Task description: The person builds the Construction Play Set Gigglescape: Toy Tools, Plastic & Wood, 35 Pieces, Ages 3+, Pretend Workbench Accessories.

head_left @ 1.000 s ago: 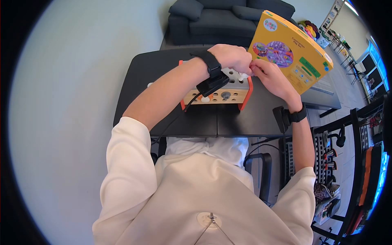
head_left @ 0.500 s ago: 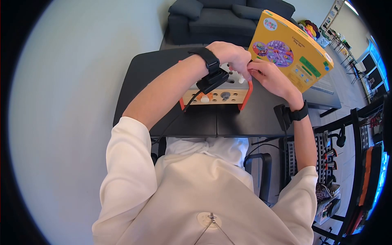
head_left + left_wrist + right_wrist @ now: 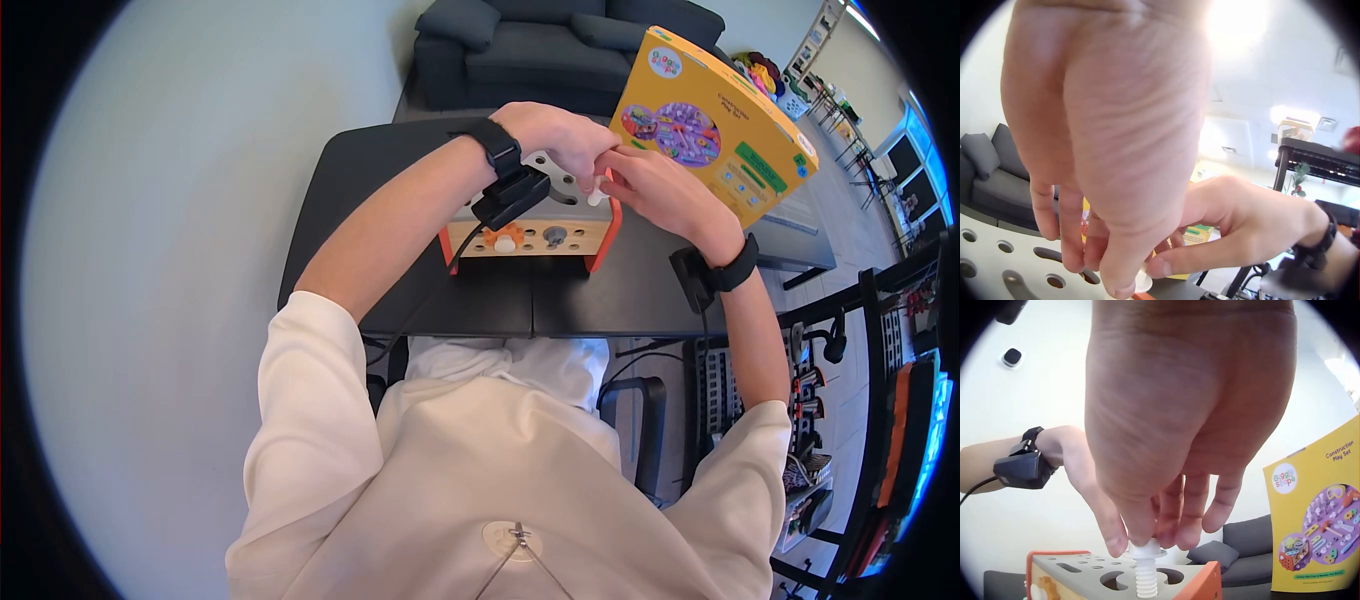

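Note:
A toy workbench (image 3: 530, 238) with a grey holed top and red ends stands on the black table. A white plastic screw (image 3: 1146, 578) stands upright over a hole near its right end, the threaded shaft showing above the top. My right hand (image 3: 668, 193) pinches the screw's head between thumb and fingertips. My left hand (image 3: 556, 135) reaches in from the other side, fingers pointing down, a fingertip right beside the head. In the left wrist view its thumb hides part of the screw (image 3: 1142, 281). On the bench's front sit an orange gear (image 3: 490, 238) and a grey bolt (image 3: 555, 236).
Behind the right hand a yellow construction play set box (image 3: 745, 120) stands tilted. A dark sofa (image 3: 545, 60) is beyond the table (image 3: 350, 200). A black cable (image 3: 445, 280) runs from the left wrist camera across the table. Shelving (image 3: 870, 400) stands at the right.
My right hand has shifted left, its fingers now over the screw. My left hand has moved slightly left. The workbench and box stay about where they were.

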`<state>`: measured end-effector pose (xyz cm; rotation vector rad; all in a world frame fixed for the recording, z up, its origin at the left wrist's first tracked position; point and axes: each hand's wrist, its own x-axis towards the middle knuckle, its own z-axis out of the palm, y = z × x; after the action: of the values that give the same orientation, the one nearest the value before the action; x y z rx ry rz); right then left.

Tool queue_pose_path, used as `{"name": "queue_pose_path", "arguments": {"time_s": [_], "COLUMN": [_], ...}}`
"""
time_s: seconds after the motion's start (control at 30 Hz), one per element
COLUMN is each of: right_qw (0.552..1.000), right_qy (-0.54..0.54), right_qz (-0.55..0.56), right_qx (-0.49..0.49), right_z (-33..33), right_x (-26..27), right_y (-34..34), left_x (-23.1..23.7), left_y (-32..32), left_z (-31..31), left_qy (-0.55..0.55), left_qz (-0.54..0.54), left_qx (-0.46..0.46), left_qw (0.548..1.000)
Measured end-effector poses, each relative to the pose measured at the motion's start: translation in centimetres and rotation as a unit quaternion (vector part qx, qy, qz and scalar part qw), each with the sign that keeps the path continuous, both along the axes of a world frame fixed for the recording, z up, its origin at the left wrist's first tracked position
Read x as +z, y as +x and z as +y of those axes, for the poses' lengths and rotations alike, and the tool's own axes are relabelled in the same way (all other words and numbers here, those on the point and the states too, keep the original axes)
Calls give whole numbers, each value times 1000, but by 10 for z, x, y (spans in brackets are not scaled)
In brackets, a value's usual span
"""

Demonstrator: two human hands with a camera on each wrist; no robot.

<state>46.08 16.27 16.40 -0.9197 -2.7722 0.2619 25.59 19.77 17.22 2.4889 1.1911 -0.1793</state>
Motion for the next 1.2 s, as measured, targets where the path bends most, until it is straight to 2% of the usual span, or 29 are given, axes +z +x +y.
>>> {"name": "queue_pose_path", "arguments": {"time_s": [0.1, 0.23, 0.3, 0.33, 0.4, 0.43, 0.5, 0.53, 0.6, 0.63, 0.7, 0.83, 0.93, 1.0, 1.03, 1.1, 1.17, 1.2], "right_qw": [998, 989, 969, 969, 972, 972, 964, 963, 977, 977, 999, 998, 998, 990, 990, 963, 964, 964], "right_qy": [58, 137, 156, 156, 188, 189, 187, 189, 105, 104, 53, 30, 28, 51, 52, 204, 202, 199], "right_qz": [-30, -42, -160, -160, -92, -92, -174, -174, -130, -131, 10, -52, -44, -121, -123, -175, -168, -159], "right_qx": [-7, -28, -106, -105, -106, -105, -81, -82, -133, -133, 7, 25, 40, -46, -48, -14, -43, -69], "right_z": [5, 20, 23, 25, 28, 23, 7, 3, -3, -3, -3, 7, 16, 16, 19, 27, 21, 16], "right_x": [-9, -27, -30, -34, -42, -36, -16, -9, -3, -3, -6, -3, -6, -8, -15, -34, -32, -27], "right_y": [-7, -17, -24, -24, -22, -22, -21, -19, -15, -11, 0, -3, -8, -17, -17, -16, -18, -17], "left_x": [1, -5, -10, -16, -25, -27, -32, -37, -47, -53, -62, -58, -67, -84, -87, -97, -105, -106], "left_y": [0, -3, -2, -2, -3, -3, -7, -12, -24, -32, -46, -46, -32, -27, -23, -16, -13, -10], "left_z": [-6, -16, -18, -19, -18, -22, -26, -26, -25, -23, -19, -37, -42, -38, -41, -48, -55, -56], "left_qy": [-17, -10, -13, -1, 10, 29, 50, 58, 64, 73, 83, 21, 56, 85, 90, 97, 173, 178], "left_qz": [18, -36, -51, -83, -116, -130, -145, -159, -175, -175, -158, -212, -209, -219, -208, -200, -185, -194], "left_qx": [49, 79, 79, 71, 63, 69, 76, 88, 101, 102, 112, 102, 108, 100, 125, 148, 158, 151], "left_qw": [999, 996, 995, 994, 991, 989, 985, 982, 977, 977, 978, 972, 970, 967, 966, 964, 954, 953]}}
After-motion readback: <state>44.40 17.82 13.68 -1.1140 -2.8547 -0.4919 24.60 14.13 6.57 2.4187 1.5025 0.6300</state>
